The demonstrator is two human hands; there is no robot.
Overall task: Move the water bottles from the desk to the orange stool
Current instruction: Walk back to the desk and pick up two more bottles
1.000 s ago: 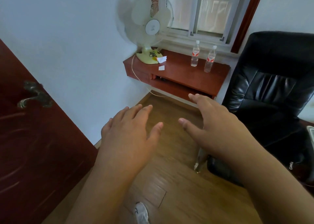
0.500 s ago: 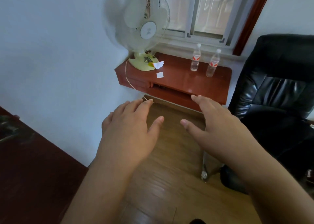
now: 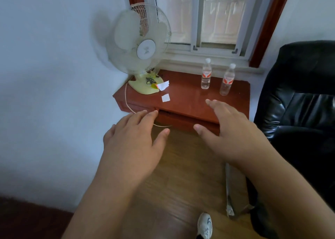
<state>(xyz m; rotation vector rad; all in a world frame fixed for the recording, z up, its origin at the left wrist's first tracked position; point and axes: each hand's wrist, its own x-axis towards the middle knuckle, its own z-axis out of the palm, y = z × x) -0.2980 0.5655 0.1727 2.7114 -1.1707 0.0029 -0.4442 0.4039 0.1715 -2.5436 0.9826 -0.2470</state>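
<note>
upright, both water bottles stand on the red-brown desk, long axes vertical, white caps pointing straight up toward the window sill. the left bottle sits near the desk's far edge, about midway along it; the right bottle stands just beside it, a little nearer the front edge and closer to the desk's right end. each is clear, with a red and white label round its upper body. they stand apart from each other and nothing touches them.

the left hand hangs palm down over the wooden floor, in front of the desk's front edge, fingers straight and loosely spread, thumb splayed out to the right, holding nothing. the right hand is also palm down, fingers straight and close together, reaching forward so that the fingertips overlap the desk's front part in this view; its thumb sticks out to the left. it holds nothing either, and sits well short of the bottles. both forearms run up from the lower edge of the view.

at the desk's left end stands a pale green table fan, with two white paper scraps beside its base. a black leather chair stands just right of the desk. a white shoe shows on the floor below.
</note>
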